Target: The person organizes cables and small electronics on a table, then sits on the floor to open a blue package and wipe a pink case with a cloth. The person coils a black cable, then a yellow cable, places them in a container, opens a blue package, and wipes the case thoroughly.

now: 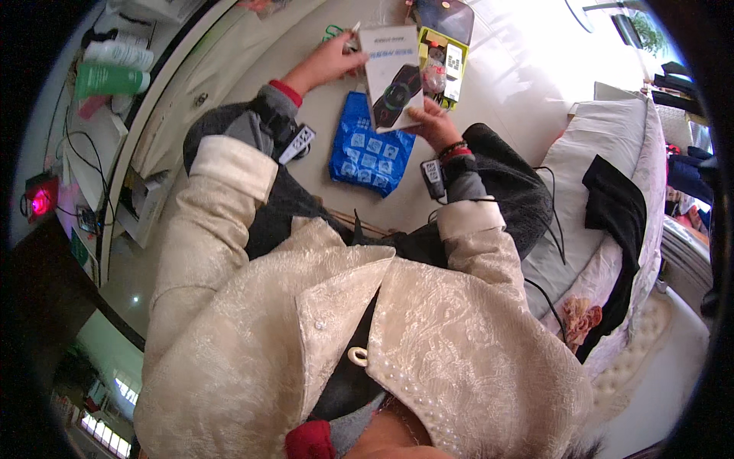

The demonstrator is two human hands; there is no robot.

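A white product box (392, 77) with a picture of a dark device on its front is held up before me. My right hand (437, 123) grips its lower right corner, thumb on the front. At its upper left edge is my left hand (335, 60), fingers bent; whether they pinch the box or something small beside it is unclear. Below the box, a blue printed bag (370, 152) lies on the pale floor, partly covered by it. Just behind the box, to the right, stands an open yellow-green box (462, 80) with a clear plastic-wrapped item and other small things inside.
A green looped item (332, 32) lies beyond my left hand. At left, a white shelf holds a green tube (112, 79) and a white bottle (118, 55). On the right are a bed edge with grey bedding (596, 129), a black cloth (616, 212) and thin black cables.
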